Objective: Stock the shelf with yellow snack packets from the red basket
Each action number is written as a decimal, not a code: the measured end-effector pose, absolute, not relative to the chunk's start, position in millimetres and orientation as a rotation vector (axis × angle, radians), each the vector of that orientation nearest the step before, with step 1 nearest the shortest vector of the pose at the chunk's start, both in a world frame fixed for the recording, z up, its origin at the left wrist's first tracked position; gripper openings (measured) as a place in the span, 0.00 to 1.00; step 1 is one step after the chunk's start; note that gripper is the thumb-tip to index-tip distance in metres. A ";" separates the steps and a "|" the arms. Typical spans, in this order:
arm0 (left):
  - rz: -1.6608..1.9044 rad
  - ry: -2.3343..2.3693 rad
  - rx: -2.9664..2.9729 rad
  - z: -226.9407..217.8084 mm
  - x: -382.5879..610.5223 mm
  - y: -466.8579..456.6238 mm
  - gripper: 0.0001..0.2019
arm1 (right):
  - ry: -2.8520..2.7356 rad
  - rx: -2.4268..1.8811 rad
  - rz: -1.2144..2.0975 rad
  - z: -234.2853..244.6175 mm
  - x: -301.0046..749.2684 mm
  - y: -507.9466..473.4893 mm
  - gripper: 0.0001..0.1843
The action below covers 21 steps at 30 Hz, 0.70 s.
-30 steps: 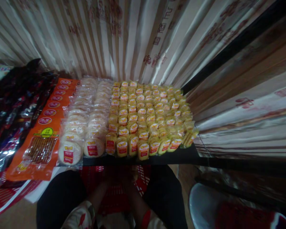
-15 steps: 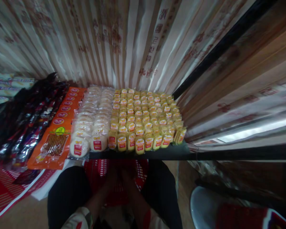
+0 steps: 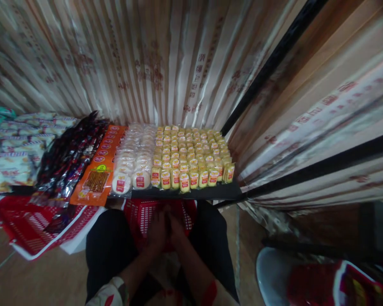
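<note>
My left hand point(image 3: 157, 231) and my right hand point(image 3: 176, 229) are close together between my knees, in deep shadow. Both are over a red plastic basket point(image 3: 146, 216) just below the shelf edge. The dimness hides their fingers, and I cannot see anything held. Above them on the dark shelf point(image 3: 178, 194) stand rows of small yellow-wrapped snack packs point(image 3: 185, 182). Left of these lie two rows of round white crackers point(image 3: 141, 179) in clear wrappers. Beside them is an orange packet point(image 3: 95, 182) with brown sticks showing through its window.
Dark shiny packets point(image 3: 70, 161) and white snack packs point(image 3: 15, 165) fill the shelf's left side. Striped curtain point(image 3: 166, 63) hangs behind, with a black pole point(image 3: 268, 72) at right. Another red basket point(image 3: 28, 225) is at lower left; a pale basin point(image 3: 268, 272) is at lower right.
The view has swung left, bringing more white packs and the left basket into sight. My hands, dark at the basket before, now show more clearly, still close together.
</note>
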<state>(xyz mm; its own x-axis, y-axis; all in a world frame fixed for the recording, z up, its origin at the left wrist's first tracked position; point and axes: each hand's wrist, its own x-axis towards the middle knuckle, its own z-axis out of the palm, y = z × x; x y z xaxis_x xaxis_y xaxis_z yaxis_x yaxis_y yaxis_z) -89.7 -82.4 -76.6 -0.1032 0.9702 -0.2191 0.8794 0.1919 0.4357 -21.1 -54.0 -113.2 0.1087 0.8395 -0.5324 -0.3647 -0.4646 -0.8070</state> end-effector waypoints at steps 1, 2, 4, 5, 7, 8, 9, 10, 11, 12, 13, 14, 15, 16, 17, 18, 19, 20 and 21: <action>0.324 2.018 1.767 -74.1 -89.4 -84.7 0.12 | -0.495 -1.401 1.558 -109.7 -19.5 -55.5 0.11; 0.379 2.015 1.798 -72.6 -89.3 -86.8 0.12 | -0.487 -1.398 1.561 -106.2 -17.9 -57.1 0.11; 0.476 1.996 1.847 -72.2 -89.4 -90.3 0.12 | -0.473 -1.390 1.558 -99.3 -14.9 -59.9 0.12; 0.514 1.980 1.867 -72.9 -89.4 -91.7 0.13 | -0.467 -1.384 1.554 -95.7 -13.4 -61.1 0.13; 0.578 1.947 1.904 -74.8 -89.0 -94.4 0.14 | -0.459 -1.371 1.540 -87.1 -10.2 -63.3 0.13; 0.610 1.933 1.922 -75.2 -88.3 -95.7 0.14 | -0.456 -1.364 1.530 -82.2 -8.4 -64.3 0.13; 0.641 1.913 1.938 -74.8 -87.0 -96.9 0.14 | -0.453 -1.355 1.518 -76.8 -6.5 -65.3 0.14; 0.674 1.892 1.948 -73.4 -85.1 -98.1 0.14 | -0.450 -1.346 1.504 -71.1 -4.4 -66.3 0.14; 0.715 1.873 1.943 -70.8 -82.8 -99.1 0.14 | -0.446 -1.337 1.488 -65.3 -2.0 -67.2 0.14; 0.760 1.841 1.930 -67.0 -80.1 -99.9 0.14 | -0.443 -1.327 1.473 -59.5 0.5 -68.0 0.14; 0.811 1.803 1.909 -62.1 -77.2 -100.5 0.14 | -0.440 -1.316 1.458 -54.0 3.3 -68.6 0.14; 0.863 1.758 1.879 -56.3 -74.3 -100.8 0.13 | -0.438 -1.304 1.444 -48.8 6.3 -69.1 0.15; 0.914 1.705 1.844 -50.0 -71.5 -101.0 0.13 | -0.437 -1.294 1.429 -44.0 9.7 -69.5 0.16; 0.960 1.654 1.803 -43.5 -68.7 -100.9 0.13 | -0.436 -1.283 1.415 -39.5 13.3 -69.8 0.17; 1.002 1.610 1.759 -37.3 -65.9 -100.5 0.14 | -0.435 -1.275 1.402 -35.1 17.2 -70.2 0.18; 1.038 1.573 1.712 -31.7 -63.0 -99.9 0.14 | -0.433 -1.269 1.391 -30.9 21.3 -70.6 0.19; 1.068 1.546 1.664 -27.0 -59.8 -99.1 0.15 | -0.433 -1.265 1.381 -26.4 25.6 -71.2 0.20; 1.094 1.527 1.611 -23.2 -56.2 -98.1 0.16 | -0.437 -1.260 1.373 -21.8 30.2 -71.8 0.20; 1.118 1.513 1.555 -20.4 -52.1 -96.9 0.16 | -0.446 -1.253 1.363 -16.7 34.9 -72.4 0.21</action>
